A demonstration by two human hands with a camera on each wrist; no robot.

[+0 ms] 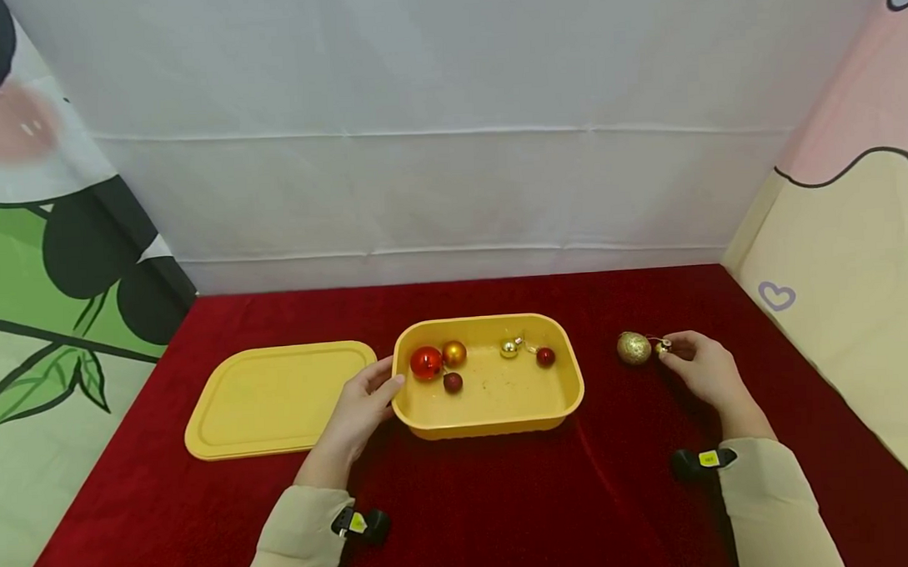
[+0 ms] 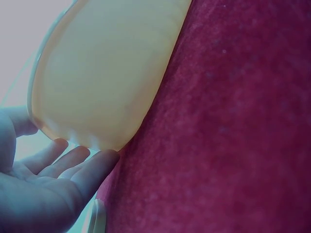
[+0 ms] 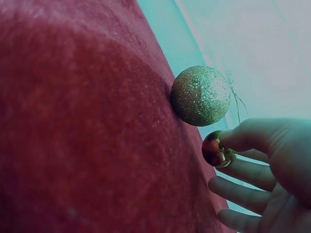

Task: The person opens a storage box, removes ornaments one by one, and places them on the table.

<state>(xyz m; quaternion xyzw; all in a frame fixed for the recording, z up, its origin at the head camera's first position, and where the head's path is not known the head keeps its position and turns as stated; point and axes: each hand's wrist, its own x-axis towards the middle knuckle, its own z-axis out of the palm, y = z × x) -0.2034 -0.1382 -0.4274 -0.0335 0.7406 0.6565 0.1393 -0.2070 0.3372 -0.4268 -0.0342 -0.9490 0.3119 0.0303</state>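
Small gold bauble (image 3: 217, 151) pinched in right hand (image 1: 700, 367) grip

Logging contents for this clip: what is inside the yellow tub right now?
Inside the yellow tub lie five ornaments: a large red ball, an orange-gold ball, a small dark red ball, a small gold one and a small red one. The near wall hides a strip of floor.

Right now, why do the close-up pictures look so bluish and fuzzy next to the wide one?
Head view: even light, natural colours, edges bent by the wide lens. Left wrist view: pale cast, yellow box soft. Right wrist view: teal-tinted backdrop; glitter ball fairly crisp, cloth blurred.
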